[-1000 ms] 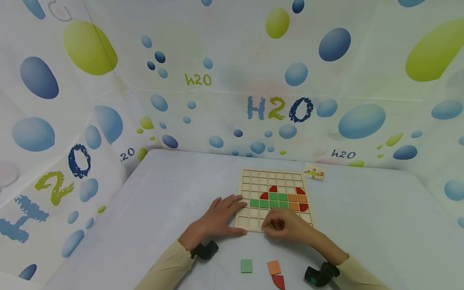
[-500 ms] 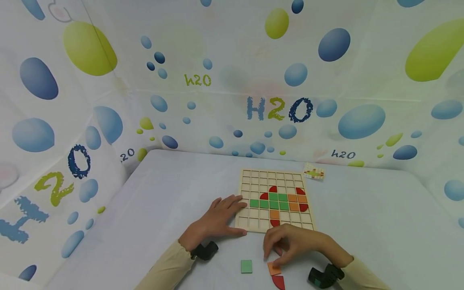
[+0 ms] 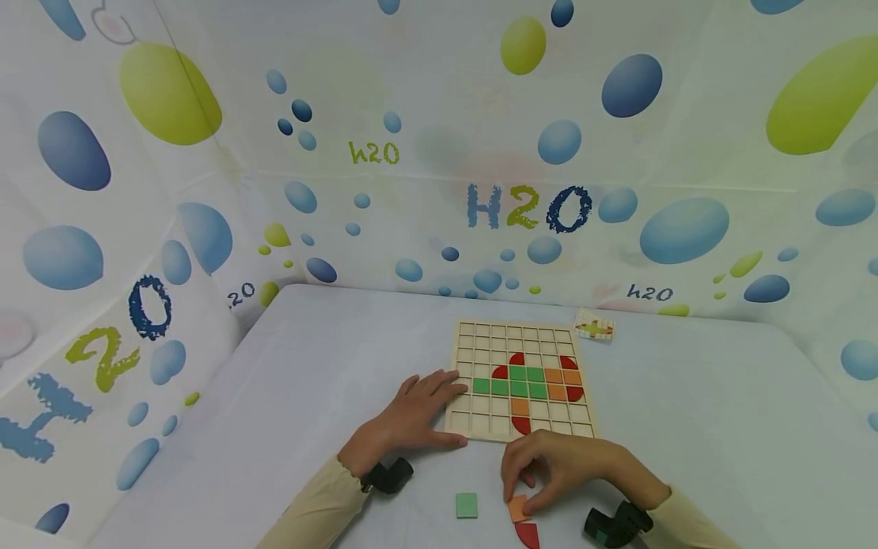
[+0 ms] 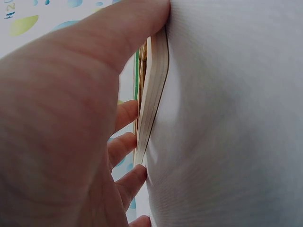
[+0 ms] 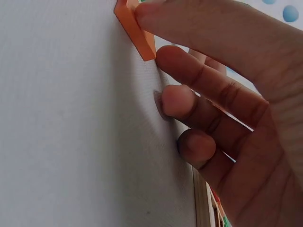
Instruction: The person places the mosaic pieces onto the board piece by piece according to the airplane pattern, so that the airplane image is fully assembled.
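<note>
A wooden grid board (image 3: 479, 421) lies on the table, with green, orange and red tiles set in several of its cells. My left hand (image 3: 414, 415) rests at the board's left edge with its fingers spread; in the left wrist view the fingertips touch the side of the board (image 4: 156, 78). In front of the board, my right hand (image 3: 564, 467) pinches a square orange tile (image 3: 518, 508) between thumb and finger. The right wrist view shows the thumb against this orange tile (image 5: 134, 30), close to the table. A red quarter-circle tile (image 3: 527, 535) lies just below it.
A green square tile (image 3: 466, 505) lies on the white tablecloth (image 3: 384, 335) between the two forearms. A small pattern card (image 3: 595, 327) sits by the board's far right corner. Behind the table hangs a printed curtain (image 3: 425, 191).
My right hand has moved from the board down to the loose orange tile and now pinches it. An orange and a red tile, earlier covered, show in the lower cells. The left hand stays put.
</note>
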`<state>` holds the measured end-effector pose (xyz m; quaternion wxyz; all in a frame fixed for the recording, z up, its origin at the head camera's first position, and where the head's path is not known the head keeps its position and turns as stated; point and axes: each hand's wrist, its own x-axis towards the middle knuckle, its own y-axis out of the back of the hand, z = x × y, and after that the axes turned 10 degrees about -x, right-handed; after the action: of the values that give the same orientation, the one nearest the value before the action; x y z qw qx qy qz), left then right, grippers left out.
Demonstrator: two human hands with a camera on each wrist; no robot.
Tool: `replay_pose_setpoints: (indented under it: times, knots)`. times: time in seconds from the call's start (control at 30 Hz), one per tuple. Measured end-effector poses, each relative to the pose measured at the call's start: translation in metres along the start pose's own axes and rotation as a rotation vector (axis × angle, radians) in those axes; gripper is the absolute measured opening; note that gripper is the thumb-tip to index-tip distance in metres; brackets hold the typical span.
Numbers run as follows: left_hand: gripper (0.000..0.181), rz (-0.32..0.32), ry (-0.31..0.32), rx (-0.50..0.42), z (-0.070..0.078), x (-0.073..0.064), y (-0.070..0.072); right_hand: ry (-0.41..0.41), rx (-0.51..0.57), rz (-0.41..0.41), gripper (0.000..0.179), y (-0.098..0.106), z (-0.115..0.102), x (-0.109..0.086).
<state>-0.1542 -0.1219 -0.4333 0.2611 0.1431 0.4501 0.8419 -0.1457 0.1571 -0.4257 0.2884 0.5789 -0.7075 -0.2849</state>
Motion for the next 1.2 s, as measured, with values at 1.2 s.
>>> replay_pose_setpoints:
  times: [1.2]
  knots:
    - [0.077,0.0,0.002,-0.015,0.0034,-0.0015,0.0015,0.003,-0.118,0.01,0.018,-0.0009,0.001,-0.0028]
